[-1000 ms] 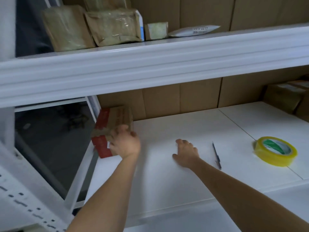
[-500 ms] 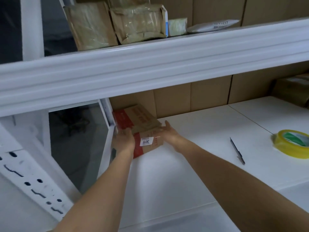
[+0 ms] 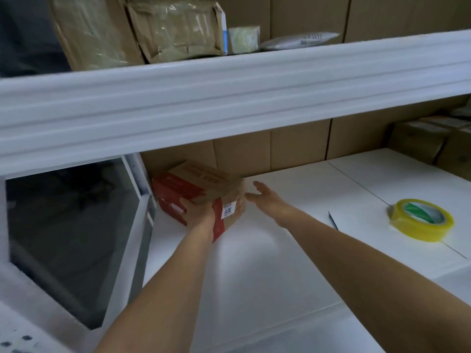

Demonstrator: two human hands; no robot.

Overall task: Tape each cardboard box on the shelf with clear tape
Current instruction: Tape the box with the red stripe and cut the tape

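2 bare forearms, no sleeves; left hand (image 3: 197, 212), right hand (image 3: 265, 197).

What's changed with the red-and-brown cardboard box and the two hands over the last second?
The left hand now grips the red-and-brown cardboard box at its near corner, and the box has turned, its white label now facing the camera. The right hand left the white shelf board and moved to the box's right side, fingers straight. The yellow tape roll and pen stayed put.

A small cardboard box (image 3: 204, 192) — brown with red panels and a white label reading 3011 — sits skewed at the left end of the white shelf (image 3: 254, 263). The yellow-cored tape roll (image 3: 421, 220) lies flat, well apart to the right.
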